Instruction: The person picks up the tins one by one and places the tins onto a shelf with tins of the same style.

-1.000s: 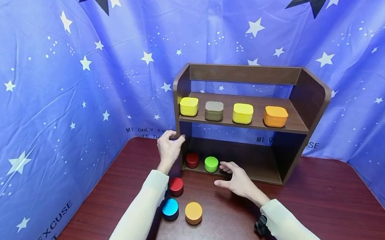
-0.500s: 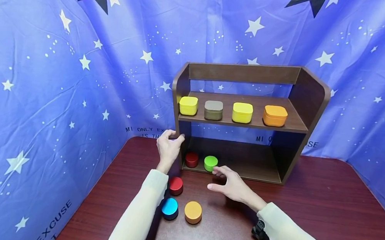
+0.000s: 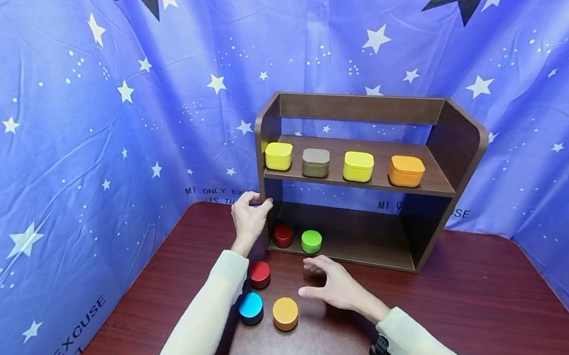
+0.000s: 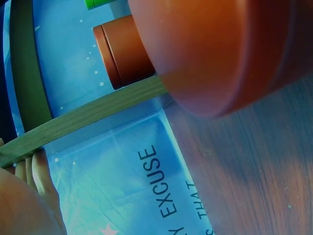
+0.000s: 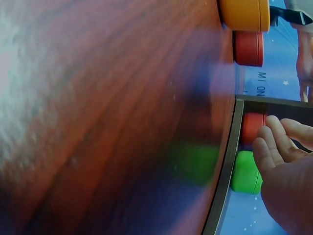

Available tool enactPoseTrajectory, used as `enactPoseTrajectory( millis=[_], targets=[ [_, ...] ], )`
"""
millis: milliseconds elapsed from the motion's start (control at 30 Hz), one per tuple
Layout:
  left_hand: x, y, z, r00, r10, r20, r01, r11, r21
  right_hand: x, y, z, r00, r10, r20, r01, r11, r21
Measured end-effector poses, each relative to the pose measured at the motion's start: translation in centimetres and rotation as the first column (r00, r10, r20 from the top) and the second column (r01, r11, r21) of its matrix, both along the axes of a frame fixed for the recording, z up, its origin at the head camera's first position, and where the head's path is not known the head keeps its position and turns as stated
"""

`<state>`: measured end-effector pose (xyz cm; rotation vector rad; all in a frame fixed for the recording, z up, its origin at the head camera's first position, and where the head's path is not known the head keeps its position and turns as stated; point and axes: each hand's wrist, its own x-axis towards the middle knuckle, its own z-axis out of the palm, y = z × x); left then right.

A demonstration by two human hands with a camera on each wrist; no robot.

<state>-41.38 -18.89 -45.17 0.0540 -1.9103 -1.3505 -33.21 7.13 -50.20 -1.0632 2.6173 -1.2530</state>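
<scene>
My left hand [image 3: 249, 223] grips the left side panel of a dark wooden shelf [image 3: 363, 109]; in the left wrist view its fingers [image 4: 43, 178] lie against that panel. Just inside the lower compartment stand a dark red round tin [image 3: 283, 235] and a green round tin [image 3: 311, 242], side by side. My right hand [image 3: 338, 285] hovers over the table in front of the shelf, fingers loosely bent and holding nothing. Left of it, on the table, are a red tin [image 3: 260, 275], a blue tin [image 3: 251, 308] and a yellow-orange tin [image 3: 285, 315], which is closest to the right thumb.
Along the upper shelf board, several squarish boxes stand in a row: yellow [image 3: 278, 157], grey-brown [image 3: 315, 163], another yellow [image 3: 358, 167] and an orange box [image 3: 406, 172]. A blue star-patterned curtain [image 3: 206, 135] surrounds the reddish-brown table [image 3: 473, 298].
My right hand has drawn back from beside the green tin, moving toward the table's front and slightly left. The left hand keeps its hold on the shelf panel, and the tins have not moved.
</scene>
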Motion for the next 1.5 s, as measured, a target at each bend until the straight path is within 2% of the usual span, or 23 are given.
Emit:
enactPoseTrajectory(
  millis=[167, 900, 1500],
  targets=[
    [0.0, -0.1, 0.2, 1.0, -0.007, 0.017, 0.007, 1.0, -0.004, 0.3, -0.3, -0.3, 0.999, 0.031, -0.014, -0.031, 1.0, 0.003],
    [-0.1, -0.1, 0.0, 1.0, -0.01, 0.021, 0.011, 1.0, -0.005, 1.6, -1.1, -1.0, 0.984, 0.18, -0.018, -0.179, 0.983, 0.044],
    [-0.1, -0.1, 0.0, 1.0, -0.019, 0.018, 0.019, 1.0, -0.001, 2.0, -1.6, -1.7, 0.971, 0.235, -0.032, -0.232, 0.97, 0.078]
  ],
)
